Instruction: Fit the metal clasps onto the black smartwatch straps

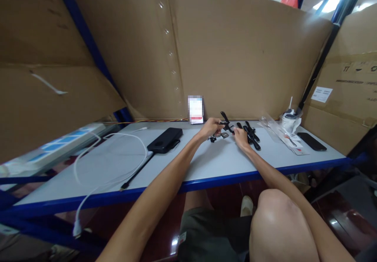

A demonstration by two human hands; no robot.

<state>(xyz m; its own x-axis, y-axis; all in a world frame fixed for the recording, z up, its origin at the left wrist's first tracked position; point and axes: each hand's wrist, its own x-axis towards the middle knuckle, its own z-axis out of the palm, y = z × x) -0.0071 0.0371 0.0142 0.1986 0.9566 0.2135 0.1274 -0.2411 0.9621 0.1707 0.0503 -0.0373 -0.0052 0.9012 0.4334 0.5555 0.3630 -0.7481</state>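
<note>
Near the back of the grey tabletop, a black multi-armed part is held between both hands, one of its arms pointing up. My left hand pinches its left side with closed fingers. My right hand grips its lower right end, fingers closed. Below the left hand lie a small black piece and a small grey square piece. Several similar black parts lie just right of my right hand.
A phone leans on the cardboard wall. A black power bank and white cables lie left. Right are plastic bags, a white wrapped item and a black phone. A power strip runs along the left edge.
</note>
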